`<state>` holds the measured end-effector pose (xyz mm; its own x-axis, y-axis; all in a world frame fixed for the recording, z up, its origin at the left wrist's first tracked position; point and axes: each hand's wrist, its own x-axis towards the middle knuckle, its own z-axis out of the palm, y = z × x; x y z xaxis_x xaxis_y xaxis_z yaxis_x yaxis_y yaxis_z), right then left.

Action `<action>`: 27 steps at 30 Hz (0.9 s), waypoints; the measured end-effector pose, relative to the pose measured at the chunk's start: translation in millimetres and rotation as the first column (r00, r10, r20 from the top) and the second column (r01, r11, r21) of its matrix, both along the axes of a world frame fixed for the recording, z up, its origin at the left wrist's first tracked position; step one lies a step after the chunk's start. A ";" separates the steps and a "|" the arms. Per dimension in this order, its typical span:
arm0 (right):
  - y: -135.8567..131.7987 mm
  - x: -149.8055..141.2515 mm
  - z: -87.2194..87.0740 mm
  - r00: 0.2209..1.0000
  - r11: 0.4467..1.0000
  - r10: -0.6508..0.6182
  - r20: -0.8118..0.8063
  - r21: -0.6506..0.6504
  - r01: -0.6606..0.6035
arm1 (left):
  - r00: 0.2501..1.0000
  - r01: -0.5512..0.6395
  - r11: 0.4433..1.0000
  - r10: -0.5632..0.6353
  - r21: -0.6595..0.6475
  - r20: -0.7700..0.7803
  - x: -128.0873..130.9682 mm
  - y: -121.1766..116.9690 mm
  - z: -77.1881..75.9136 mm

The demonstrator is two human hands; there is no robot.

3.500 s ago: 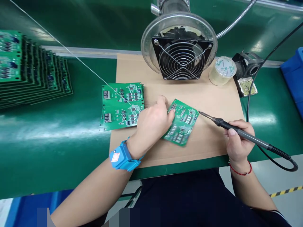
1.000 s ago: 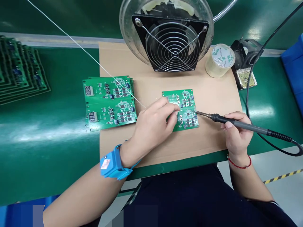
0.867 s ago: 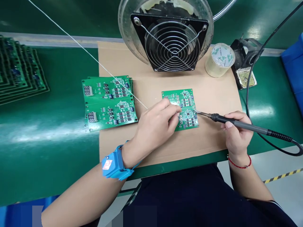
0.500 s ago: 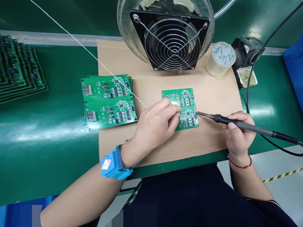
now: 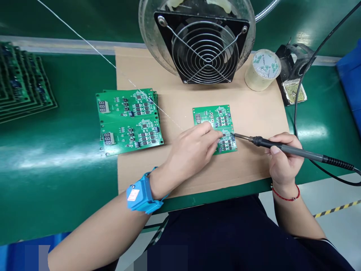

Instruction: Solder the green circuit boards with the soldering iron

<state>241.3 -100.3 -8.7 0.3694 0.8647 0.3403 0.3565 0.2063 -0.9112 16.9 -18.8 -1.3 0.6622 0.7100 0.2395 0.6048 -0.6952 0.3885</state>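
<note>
A green circuit board (image 5: 223, 119) with a small digit display lies on brown cardboard. My left hand (image 5: 193, 146) reaches over its left part, covering some of it, with thumb and forefinger pinched on a thin, pale solder wire (image 5: 113, 64). That wire runs down from the upper left into the hand; its tip is too small to make out. In my right hand (image 5: 285, 156) is a soldering iron (image 5: 296, 150), held like a pen. The iron's tip points left, at the board's right edge. Left of my hands sits a stack of similar boards (image 5: 128, 124).
A fan with a wire guard (image 5: 208, 56) stands behind the board. To its right are a tape roll (image 5: 262, 71) and an iron stand with a sponge (image 5: 295, 92). More boards (image 5: 25, 81) stand at far left. The iron's black cable (image 5: 296, 98) hangs at right.
My left hand has shifted right across the board, bringing the solder wire's held end closer to the iron tip. The iron and my right hand have barely moved.
</note>
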 end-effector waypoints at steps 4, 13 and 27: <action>1.6 -0.8 1.2 1.000 0.998 -0.023 -0.001 0.058 0.023 | 0.999 -0.043 0.998 0.043 -0.047 0.007 -6.1 5.7 1.5; 1.9 -2.1 -0.4 0.997 0.996 -0.067 -0.032 0.053 0.068 | 0.938 -0.274 0.943 0.218 -0.191 -0.270 -7.4 16.6 7.8; 3.3 -0.5 -0.5 0.997 0.998 -0.065 0.028 0.011 0.065 | 0.807 -0.335 0.942 0.286 -0.002 -0.516 0.2 6.1 22.8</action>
